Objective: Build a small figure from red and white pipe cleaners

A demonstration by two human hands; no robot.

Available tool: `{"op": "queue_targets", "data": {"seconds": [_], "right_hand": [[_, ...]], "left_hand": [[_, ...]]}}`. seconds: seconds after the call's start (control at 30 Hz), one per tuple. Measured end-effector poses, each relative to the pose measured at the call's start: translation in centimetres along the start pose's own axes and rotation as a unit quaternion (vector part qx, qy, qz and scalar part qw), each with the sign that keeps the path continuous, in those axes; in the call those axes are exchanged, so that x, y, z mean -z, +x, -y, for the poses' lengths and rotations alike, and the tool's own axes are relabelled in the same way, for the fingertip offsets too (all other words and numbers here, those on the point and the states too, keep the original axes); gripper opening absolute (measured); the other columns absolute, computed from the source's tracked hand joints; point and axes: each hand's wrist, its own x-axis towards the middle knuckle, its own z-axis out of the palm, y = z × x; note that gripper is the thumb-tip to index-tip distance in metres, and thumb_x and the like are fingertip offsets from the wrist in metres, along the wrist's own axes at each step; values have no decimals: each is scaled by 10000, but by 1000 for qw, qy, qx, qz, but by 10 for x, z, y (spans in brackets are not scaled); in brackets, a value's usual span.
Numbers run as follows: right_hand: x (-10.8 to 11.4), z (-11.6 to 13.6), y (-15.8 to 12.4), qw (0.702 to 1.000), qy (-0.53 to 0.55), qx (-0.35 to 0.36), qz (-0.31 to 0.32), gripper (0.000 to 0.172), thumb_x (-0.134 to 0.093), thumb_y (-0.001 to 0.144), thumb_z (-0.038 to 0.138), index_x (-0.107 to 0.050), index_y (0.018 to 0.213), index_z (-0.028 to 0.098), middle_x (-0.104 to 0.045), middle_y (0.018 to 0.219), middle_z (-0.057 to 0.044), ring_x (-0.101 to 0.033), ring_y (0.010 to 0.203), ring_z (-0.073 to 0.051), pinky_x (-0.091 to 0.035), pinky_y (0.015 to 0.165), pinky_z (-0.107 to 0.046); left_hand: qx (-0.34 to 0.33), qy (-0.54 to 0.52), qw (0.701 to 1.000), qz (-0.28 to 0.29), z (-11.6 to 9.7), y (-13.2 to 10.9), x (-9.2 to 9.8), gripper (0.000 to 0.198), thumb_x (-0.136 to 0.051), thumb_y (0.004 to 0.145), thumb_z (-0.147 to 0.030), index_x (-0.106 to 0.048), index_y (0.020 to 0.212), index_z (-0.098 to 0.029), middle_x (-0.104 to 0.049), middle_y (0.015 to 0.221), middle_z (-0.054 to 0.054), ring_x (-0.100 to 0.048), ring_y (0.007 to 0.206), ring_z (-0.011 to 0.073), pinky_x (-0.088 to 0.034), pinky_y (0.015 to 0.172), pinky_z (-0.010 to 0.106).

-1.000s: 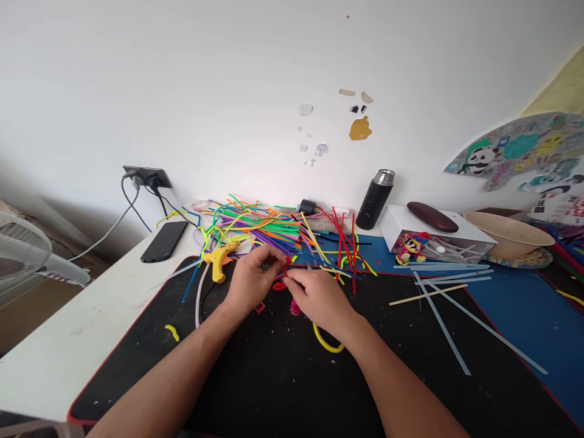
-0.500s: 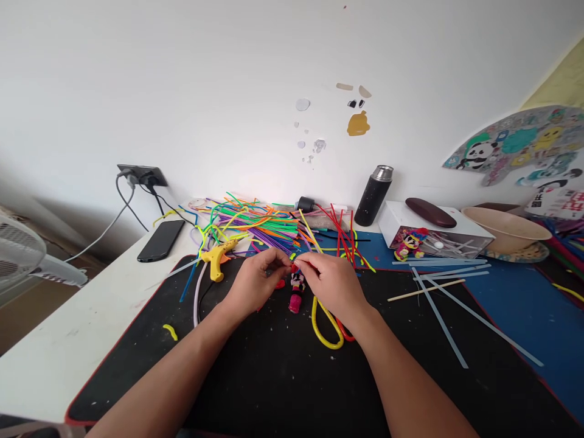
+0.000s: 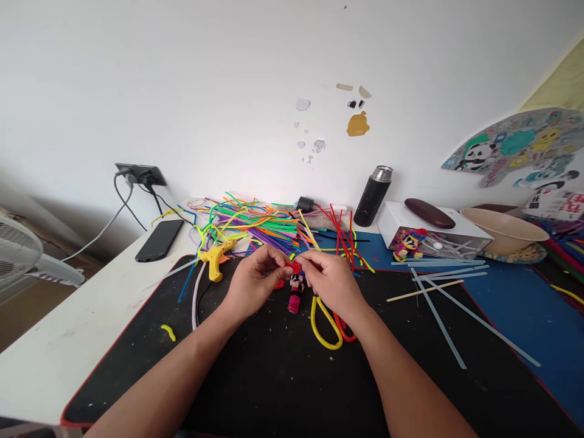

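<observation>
A small, bright red piece [image 3: 296, 267] is pinched in the grip, partly hidden. Just below the grip is a doll [image 3: 295, 298], black-and-white in the middle, pink at its lower end.

L hand [image 3: 250, 285] & R hand [image 3: 335, 283] pinch small red pc. [image 3: 294, 266] over blk mat [image 3: 274, 377]; pink/blk figure [image 3: 295, 298] just below. Yellow glue gun [image 3: 214, 263] to L; pipe cleaners [image 3: 264, 226] heaped behind; yellow loop [image 3: 329, 347] nr R hand; blk flask [image 3: 372, 201] by white box [image 3: 472, 227], 2nd figure [image 3: 409, 244] in front.
</observation>
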Motion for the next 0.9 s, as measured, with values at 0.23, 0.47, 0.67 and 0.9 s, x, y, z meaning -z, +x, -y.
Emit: {"op": "queue_targets", "data": {"seconds": [0.23,0.47,0.67,0.9], "right_hand": [[-14,-4,-3,998,16,-16,51,374,-518,1030,381,-576,702,211,-597,581,36,-536,448,-103,-359,514,-222],[-23,3,-5,993,-70,14,93,394,-543,1038,307,-555,656,211,-608,531,31,-574,521,-132,-321,562,-240],[-22,-1,-5,971,-214,88,64,332,-570,1035,264,-591,709,207,-675,661,-6,-609,631,-161,-272,589,-276],[-14,-3,-5,955,-258,139,46,286,-557,1055,268,-682,807,200,-738,751,-29,-666,688,-179,-306,619,-287]], "left_hand": [[-34,6,998,-46,-1,0,1,215,-797,855,-246,-585,844,-205,-706,844,12,-683,760,156,-567,701,270],[-71,180,977,-89,11,2,7,128,-714,895,-233,-601,840,-210,-712,862,21,-689,801,177,-558,747,297],[-51,243,966,-73,15,4,12,33,-655,910,-214,-651,877,-211,-743,888,17,-706,818,182,-557,771,302],[-47,296,953,-47,14,5,14,41,-640,921,-220,-681,928,-216,-761,898,22,-723,820,200,-555,763,314]]}}
